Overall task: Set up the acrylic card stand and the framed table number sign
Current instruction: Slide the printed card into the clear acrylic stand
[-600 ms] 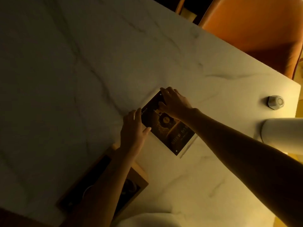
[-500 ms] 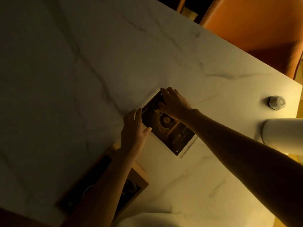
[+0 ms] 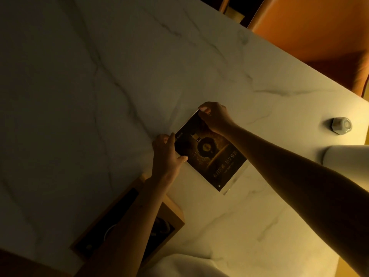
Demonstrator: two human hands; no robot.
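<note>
Right hand (image 3: 214, 116) now pinching one acrylic card stand (image 3: 209, 151) corner

**Two bare arms, a pale garment below**

Both forearms are bare up to the frame's edge: no sleeve, watch, bracelet or ring shows on either. The left hand (image 3: 166, 154) and the right hand (image 3: 214, 116) wear no gloves. The nails look short and plain, though the dim amber light hides fine detail. At the bottom edge a fold of whitish cloth (image 3: 185, 264) shows, seemingly part of the person's clothing.
</note>
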